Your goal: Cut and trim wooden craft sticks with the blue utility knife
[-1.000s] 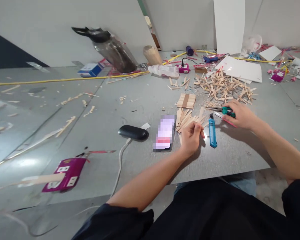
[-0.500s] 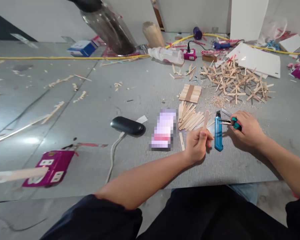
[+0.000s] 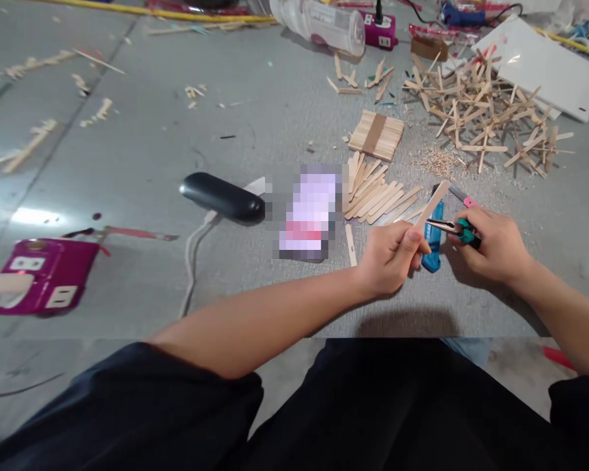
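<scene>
My left hand (image 3: 391, 256) pinches a wooden craft stick (image 3: 432, 204), which slants up to the right. In my right hand (image 3: 497, 243) is a pair of needle-nose pliers (image 3: 449, 227) with green and black handles. Their tips point left and lie close to the stick; whether they touch it I cannot tell. Beneath them a blue utility knife (image 3: 431, 255) rests on the table, partly covered by the stick. A pink-and-grey tool (image 3: 467, 200) shows just beyond my right hand. Loose craft sticks (image 3: 375, 196) fan out past my left hand, below a banded bundle of sticks (image 3: 375, 135).
A heap of crossed sticks (image 3: 485, 118) spreads at the back right, with wood crumbs (image 3: 439, 162) before it. A blurred-out phone (image 3: 310, 212), a black case (image 3: 222, 196) with a cable and a purple power strip (image 3: 44, 275) lie to the left. A clear bottle (image 3: 324, 26) lies behind.
My view has tilted down and come nearer the table. The stick in my left hand has tipped from near upright to slanting right, closer to the pliers.
</scene>
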A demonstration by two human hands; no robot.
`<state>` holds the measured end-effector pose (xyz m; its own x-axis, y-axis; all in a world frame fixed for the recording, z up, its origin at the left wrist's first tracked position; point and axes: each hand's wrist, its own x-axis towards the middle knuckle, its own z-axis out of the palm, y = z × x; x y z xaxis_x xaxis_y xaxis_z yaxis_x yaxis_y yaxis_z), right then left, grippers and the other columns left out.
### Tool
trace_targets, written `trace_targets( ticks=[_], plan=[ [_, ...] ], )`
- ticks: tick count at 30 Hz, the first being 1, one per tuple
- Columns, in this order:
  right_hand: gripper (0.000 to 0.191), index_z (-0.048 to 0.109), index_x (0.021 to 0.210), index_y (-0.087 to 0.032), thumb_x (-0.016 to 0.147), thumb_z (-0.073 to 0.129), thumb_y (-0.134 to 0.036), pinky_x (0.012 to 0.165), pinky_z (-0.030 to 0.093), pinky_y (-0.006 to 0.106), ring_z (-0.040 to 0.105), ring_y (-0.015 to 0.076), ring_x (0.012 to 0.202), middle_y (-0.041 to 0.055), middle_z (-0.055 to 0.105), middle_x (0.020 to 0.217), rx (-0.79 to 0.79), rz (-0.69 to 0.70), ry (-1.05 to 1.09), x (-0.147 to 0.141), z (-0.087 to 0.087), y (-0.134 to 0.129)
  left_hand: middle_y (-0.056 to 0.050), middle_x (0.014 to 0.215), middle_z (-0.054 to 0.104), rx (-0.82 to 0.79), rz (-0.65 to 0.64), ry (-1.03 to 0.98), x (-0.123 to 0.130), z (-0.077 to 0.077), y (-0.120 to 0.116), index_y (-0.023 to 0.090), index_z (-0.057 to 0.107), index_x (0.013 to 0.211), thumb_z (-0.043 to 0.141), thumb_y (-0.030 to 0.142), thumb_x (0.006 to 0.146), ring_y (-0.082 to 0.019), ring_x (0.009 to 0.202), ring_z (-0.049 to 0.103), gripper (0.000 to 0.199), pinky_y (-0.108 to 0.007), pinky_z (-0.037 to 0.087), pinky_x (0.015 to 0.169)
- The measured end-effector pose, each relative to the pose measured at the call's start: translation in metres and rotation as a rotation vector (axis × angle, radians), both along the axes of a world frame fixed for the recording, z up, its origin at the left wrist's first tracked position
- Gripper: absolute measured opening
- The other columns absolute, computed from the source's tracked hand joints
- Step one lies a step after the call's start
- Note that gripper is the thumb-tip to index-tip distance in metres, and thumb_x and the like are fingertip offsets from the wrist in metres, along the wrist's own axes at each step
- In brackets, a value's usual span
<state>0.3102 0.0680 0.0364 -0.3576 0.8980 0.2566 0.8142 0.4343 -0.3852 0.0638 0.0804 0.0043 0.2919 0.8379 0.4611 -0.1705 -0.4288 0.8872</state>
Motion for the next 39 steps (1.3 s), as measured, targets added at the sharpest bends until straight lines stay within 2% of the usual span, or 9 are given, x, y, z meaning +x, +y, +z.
trace_targets(
  ticks=[4, 11, 27, 35, 39],
  plan=[
    [0.007, 0.061, 0.096, -0.025, 0.096, 0.064, -0.032, 0.068, 0.041, 0.036, 0.062, 0.0221, 0.072, 0.0038, 0.070, 0.081, 0.004, 0.015, 0.049, -0.002, 0.003, 0.000, 0.002, 0.053, 0.065, 0.068, 0.010, 0.049, 0.000, 0.003, -0.001, 0.017, 0.074, 0.082, 0.048, 0.046, 0.124, -0.006, 0.044, 0.059, 0.057, -0.018, 0.045, 0.049],
    [0.008, 0.062, 0.096, -0.024, 0.098, 0.067, -0.030, 0.063, 0.038, 0.033, 0.050, 0.0165, 0.062, -0.0003, 0.063, 0.076, -0.002, 0.057, 0.101, 0.001, 0.007, 0.001, 0.001, 0.053, 0.064, 0.073, -0.011, 0.083, -0.001, 0.006, 0.001, 0.018, 0.072, 0.079, 0.049, 0.045, 0.124, -0.006, 0.044, 0.060, 0.058, -0.017, 0.049, 0.049],
    [0.008, 0.063, 0.097, -0.025, 0.096, 0.070, -0.029, 0.064, 0.039, 0.034, 0.052, 0.0168, 0.062, -0.0008, 0.062, 0.075, -0.083, 0.094, 0.143, 0.003, 0.010, 0.002, 0.001, 0.053, 0.063, -0.012, -0.051, 0.074, -0.001, 0.010, 0.000, 0.017, 0.070, 0.078, 0.049, 0.052, 0.123, -0.005, 0.043, 0.061, 0.061, -0.014, 0.045, 0.044],
    [0.011, 0.062, 0.090, -0.025, 0.095, 0.069, -0.032, 0.062, 0.037, 0.033, 0.047, 0.0156, 0.060, -0.0017, 0.058, 0.070, -0.136, 0.057, 0.125, 0.003, 0.013, 0.002, 0.001, 0.053, 0.064, -0.002, -0.021, 0.099, 0.000, 0.009, 0.000, 0.018, 0.070, 0.078, 0.048, 0.051, 0.123, -0.005, 0.043, 0.059, 0.060, -0.015, 0.044, 0.044],
    [0.007, 0.063, 0.087, -0.025, 0.088, 0.069, -0.029, 0.061, 0.038, 0.033, 0.047, 0.0159, 0.059, -0.0018, 0.058, 0.068, -0.131, 0.031, 0.106, 0.003, 0.015, 0.000, -0.001, 0.059, 0.069, 0.055, 0.066, 0.115, 0.000, 0.008, 0.002, 0.017, 0.075, 0.084, 0.052, 0.049, 0.122, -0.007, 0.049, 0.063, 0.054, -0.016, 0.045, 0.047]
  ],
)
